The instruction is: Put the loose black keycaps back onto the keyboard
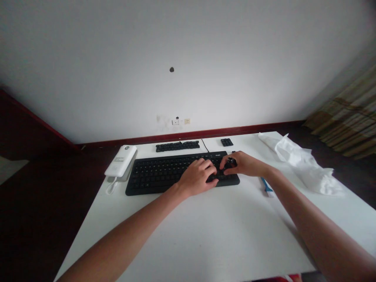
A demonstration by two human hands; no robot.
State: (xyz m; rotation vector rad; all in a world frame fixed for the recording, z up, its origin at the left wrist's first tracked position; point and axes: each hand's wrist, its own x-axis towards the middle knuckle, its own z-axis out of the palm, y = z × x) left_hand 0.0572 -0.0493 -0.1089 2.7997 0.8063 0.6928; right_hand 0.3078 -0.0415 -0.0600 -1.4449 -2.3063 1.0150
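Note:
A black keyboard [158, 174] lies on the white table, its right part partly covered by my hands. My left hand [199, 175] rests on the keys right of the middle, palm down, fingers spread and slightly bent. Over the number-key end, my right hand [237, 163] has its thumb and fingers curled round a small dark, shiny thing that I cannot make out. Behind the keyboard sit a row of black keycaps [178, 146] and a smaller block of keycaps [226, 142]. A blue brush with white bristles [267, 188] lies beside my right forearm.
At the table's left edge lies a white power bank [121, 161] with a looped cable. Crumpled white wrapping [302, 162] spreads along the right side. A thin black cable [205, 145] runs back from the keyboard. Behind the table is a wall with sockets [187, 121].

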